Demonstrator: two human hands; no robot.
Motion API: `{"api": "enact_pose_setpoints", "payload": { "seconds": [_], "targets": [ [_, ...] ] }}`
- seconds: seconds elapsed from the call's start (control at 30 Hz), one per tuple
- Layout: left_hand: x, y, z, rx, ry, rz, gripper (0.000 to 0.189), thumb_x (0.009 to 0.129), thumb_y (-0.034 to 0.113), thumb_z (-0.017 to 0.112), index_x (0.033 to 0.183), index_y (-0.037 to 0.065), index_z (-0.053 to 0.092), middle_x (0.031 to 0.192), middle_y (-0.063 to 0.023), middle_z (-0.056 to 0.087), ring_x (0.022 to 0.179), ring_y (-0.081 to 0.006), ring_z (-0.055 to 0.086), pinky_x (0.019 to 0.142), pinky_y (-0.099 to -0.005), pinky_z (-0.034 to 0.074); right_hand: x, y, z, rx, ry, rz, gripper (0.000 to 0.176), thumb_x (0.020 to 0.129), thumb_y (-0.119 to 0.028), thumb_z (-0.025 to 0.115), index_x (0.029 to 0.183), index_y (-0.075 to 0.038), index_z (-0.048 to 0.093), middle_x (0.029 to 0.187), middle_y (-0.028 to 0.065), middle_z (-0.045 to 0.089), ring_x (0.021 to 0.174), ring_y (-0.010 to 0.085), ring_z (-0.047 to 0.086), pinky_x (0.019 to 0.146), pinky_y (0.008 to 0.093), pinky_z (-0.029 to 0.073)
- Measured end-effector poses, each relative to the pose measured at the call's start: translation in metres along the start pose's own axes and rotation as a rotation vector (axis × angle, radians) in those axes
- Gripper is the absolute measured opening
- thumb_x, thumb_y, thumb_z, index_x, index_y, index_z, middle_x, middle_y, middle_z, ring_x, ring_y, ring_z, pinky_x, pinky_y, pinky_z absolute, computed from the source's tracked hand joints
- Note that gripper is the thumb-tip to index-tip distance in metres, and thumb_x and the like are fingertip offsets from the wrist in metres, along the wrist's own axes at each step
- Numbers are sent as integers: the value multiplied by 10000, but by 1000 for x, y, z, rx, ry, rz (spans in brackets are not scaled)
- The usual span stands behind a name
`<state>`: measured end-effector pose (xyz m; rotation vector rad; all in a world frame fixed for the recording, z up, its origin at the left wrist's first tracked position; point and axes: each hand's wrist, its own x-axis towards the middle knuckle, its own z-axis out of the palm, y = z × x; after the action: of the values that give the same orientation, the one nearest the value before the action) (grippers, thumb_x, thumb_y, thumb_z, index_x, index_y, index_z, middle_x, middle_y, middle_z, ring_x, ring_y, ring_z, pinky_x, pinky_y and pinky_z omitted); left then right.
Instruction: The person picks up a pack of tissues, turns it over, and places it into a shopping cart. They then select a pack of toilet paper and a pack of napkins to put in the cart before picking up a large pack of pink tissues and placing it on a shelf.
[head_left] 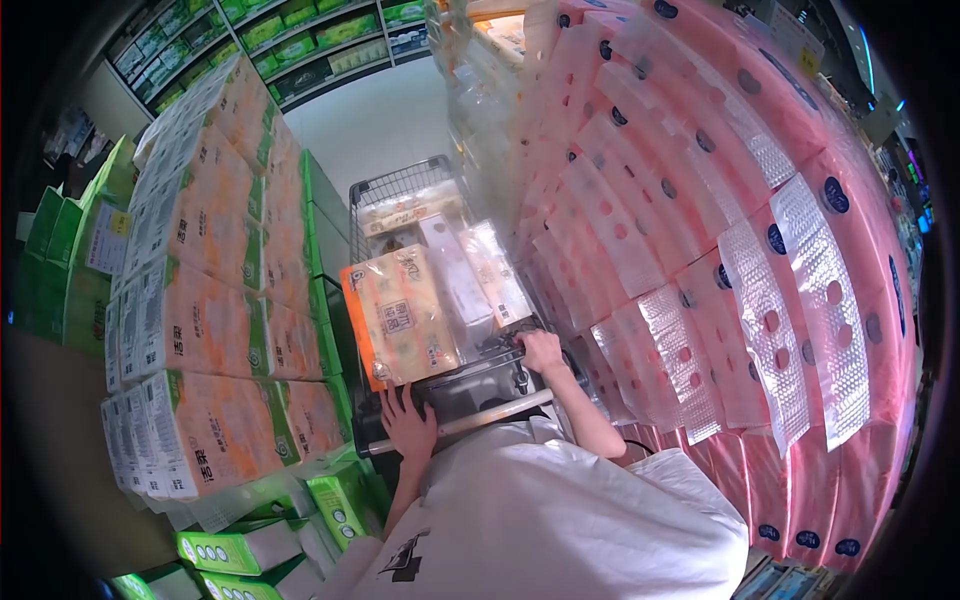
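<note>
My left hand [408,422] is wrapped around the left end of the grey cart handle [490,412], right below an orange tissue pack [402,316] that leans at the near end of the basket. My right hand [541,352] grips the right part of the cart's near end, higher than the left. The wire shopping cart [400,190] in front of me is loaded with several plastic-wrapped paper packs [462,268]. My white shirt covers the lower middle of the view.
A tall stack of orange-and-white tissue packs [215,310] stands close on the left, with green boxes [240,548] at its foot. A wall of pink toilet-paper packs [740,270] rises close on the right. A narrow white aisle floor [385,125] leads to green shelves [300,40].
</note>
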<state>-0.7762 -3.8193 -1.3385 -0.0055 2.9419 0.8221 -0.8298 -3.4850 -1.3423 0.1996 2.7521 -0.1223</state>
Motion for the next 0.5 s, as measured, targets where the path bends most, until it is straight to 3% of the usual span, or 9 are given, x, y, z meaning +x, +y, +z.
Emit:
{"api": "enact_pose_setpoints", "payload": {
  "seconds": [0.13,0.5],
  "targets": [
    [22,-5,7,33,24,27,630,845,258,657,1424,120,450,1595,-141,296,1465,-376,287,1117,-537,317,23,0,1,28,-25,-21,405,663,-128,714,1057,-220,732,946,102,729,952,293,699,827,444,558],
    [75,-8,11,23,23,15,566,857,236,637,1388,115,483,1570,-130,344,1457,-360,307,1129,-519,324,67,-12,-15,51,-1,-31,351,647,-93,718,985,-189,717,923,93,728,936,293,700,800,443,553]
  ]
}}
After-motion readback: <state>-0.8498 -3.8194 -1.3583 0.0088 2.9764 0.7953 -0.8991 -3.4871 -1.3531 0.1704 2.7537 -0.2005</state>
